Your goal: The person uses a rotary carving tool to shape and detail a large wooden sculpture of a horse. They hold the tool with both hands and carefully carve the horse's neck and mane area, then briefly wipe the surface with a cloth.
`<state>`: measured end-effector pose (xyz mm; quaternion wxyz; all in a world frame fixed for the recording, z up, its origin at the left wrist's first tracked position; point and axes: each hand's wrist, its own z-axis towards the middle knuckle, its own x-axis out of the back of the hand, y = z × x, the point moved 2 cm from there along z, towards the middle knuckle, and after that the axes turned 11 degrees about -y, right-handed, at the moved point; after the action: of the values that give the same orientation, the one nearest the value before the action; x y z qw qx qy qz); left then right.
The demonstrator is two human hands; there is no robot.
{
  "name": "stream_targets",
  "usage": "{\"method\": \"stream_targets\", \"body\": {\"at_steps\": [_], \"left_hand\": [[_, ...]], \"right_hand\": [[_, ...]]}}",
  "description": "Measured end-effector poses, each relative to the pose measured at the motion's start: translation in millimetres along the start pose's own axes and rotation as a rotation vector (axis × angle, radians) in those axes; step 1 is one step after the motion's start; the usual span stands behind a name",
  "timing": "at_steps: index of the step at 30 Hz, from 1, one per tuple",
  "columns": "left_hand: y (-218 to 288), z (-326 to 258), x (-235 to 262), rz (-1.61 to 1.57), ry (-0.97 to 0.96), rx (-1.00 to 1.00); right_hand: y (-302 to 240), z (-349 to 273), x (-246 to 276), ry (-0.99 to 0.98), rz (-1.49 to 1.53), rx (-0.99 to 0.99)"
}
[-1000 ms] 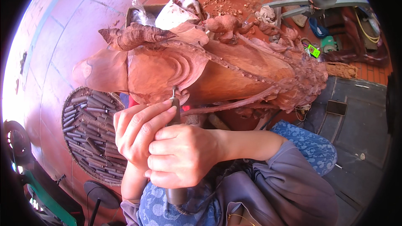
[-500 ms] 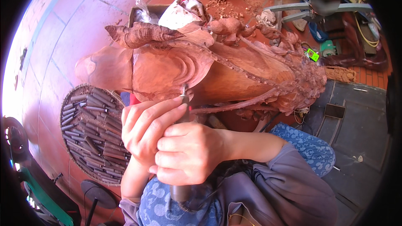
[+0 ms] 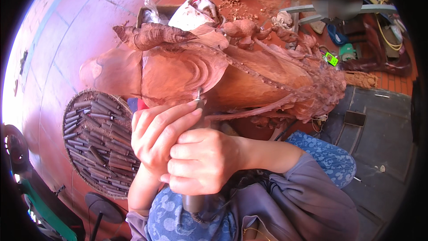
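Observation:
Both of my hands are closed around a rotary carving tool (image 3: 192, 203), a dark cylinder with a cord at its lower end. My left hand (image 3: 158, 134) wraps its front part, fingertips close to the metal bit. Lower down, my right hand (image 3: 207, 163) grips the body in a fist. The thin bit points away from me and meets, or nearly meets, the lower edge of a layered curved relief on a large reddish-brown wood carving (image 3: 263, 73). Twisted, knobbly shapes run along the carving's far side and right end.
A round woven basket (image 3: 67, 154) full of dark-handled chisels (image 3: 104, 145) stands at the left. Behind the carving are a box with a white cloth bag (image 3: 191, 14) and wood shavings (image 3: 236, 8) on red tiles. A small bright green device (image 3: 331, 59) sits by the carving's right end.
The tool and both hands have shifted very slightly right along the relief's edge. My grip looks the same, and the carving has hardly moved in view.

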<state>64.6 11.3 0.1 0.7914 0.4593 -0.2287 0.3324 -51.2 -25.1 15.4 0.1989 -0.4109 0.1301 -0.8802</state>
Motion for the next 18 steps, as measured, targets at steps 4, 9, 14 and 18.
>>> {"method": "stream_targets", "body": {"at_steps": [4,9,14,18], "left_hand": [[1,-6,9,0.04,-0.007,0.039],[8,-8,7,0.037,0.071,-0.026],[12,-3,11,0.044,0.091,-0.154],[15,0,10,0.046,0.076,-0.253]], "right_hand": [[-1,5,-7,0.013,0.051,0.026],[-8,2,2,-0.004,0.117,0.069],[-20,-11,30,0.063,-0.156,-0.131],[-25,-23,59,-0.014,-0.071,-0.486]]}}
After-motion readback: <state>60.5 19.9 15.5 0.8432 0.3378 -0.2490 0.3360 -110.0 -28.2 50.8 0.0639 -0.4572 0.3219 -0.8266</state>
